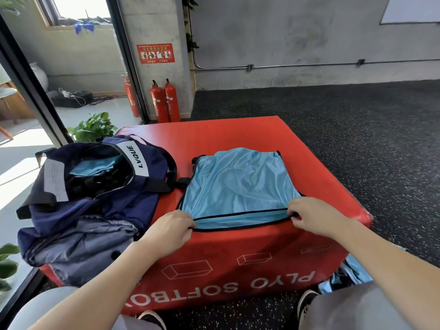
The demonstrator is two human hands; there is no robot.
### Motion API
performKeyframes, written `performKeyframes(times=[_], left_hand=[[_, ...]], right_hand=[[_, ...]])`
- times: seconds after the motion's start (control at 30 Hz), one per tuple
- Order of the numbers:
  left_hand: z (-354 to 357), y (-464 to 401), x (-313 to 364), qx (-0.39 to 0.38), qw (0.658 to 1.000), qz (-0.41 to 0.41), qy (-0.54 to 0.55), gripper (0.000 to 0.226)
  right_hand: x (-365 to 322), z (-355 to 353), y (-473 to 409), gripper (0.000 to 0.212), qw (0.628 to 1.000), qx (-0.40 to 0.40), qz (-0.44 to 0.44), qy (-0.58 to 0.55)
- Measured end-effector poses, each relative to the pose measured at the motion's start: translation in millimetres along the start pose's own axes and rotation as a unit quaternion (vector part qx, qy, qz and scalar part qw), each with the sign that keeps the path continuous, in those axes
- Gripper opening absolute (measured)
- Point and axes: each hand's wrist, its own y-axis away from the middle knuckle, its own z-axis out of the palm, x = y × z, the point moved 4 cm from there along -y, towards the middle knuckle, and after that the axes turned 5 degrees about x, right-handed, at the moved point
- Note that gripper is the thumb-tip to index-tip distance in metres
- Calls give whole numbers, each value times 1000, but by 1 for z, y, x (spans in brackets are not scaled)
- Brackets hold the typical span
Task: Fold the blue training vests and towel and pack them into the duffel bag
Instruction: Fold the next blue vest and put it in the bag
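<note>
head view: a blue vest (240, 182) lies spread on the top of a red box (214, 136), toward its near right part, with its black-trimmed hem along the box's near edge. the left hands-side, the left hand (170, 231), pinches the hem's left corner between curled fingers and thumb. the right hand (314, 215) pinches the hem's right corner the same way, its fingers bent over the trim. between the two hands the hem is pulled nearly straight, and two layers of trim show, one just above the other. the far part of the vest is wrinkled, with a neck or arm opening at the far edge.

a navy bag (95, 194) sits on the left part of the box, touching the vest's left side with a black strap (172, 172). the bag is unzipped and gapes open; inside it, near the far side of the opening, lies a piece of folded blue cloth (95, 166). a white band on the bag reads "lvque". the bag's near end sags over the box's left near corner.

more blue cloth (350, 275) lies on the floor at the box's right near corner, beside the person's right knee; whether it is a vest or the towel cannot be told. the box's front face bears white lettering seen upside down. two extinguishers (165, 101) stand against a pillar beyond the box, and a plant (94, 127) stands behind the bag. the floor (357, 129) is dark and speckled.
</note>
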Motion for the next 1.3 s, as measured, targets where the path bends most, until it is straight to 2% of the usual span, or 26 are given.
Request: performKeyframes(times=[0.1,0.3,0.4,0.63,0.73,0.9,1.0,1.3], left_hand=[[3,-1,-3,-13,1000,-8,3,28],[4,-2,-3,30,997,-51,43,17],[6,-3,0,42,997,-52,44,10],[8,-4,-2,58,995,-50,64,7],[8,-4,-3,54,995,-54,67,9],[10,-6,-6,64,987,-98,106,24],[8,-8,-7,79,985,-111,102,25],[-1,-3,-11,103,988,-118,8,18]], right_hand=[[-2,-1,-2,15,1000,2,1,5],[0,1,-4,6,999,12,32,-30],[-4,1,-7,6,1000,7,10,-4],[-2,3,-5,32,998,17,-51,18],[-3,0,-3,35,998,19,-52,34],[-7,-8,-2,16,996,69,-43,36],[-4,-11,-2,16,997,71,-18,-1],[-3,-27,5,8,989,117,34,-79]])
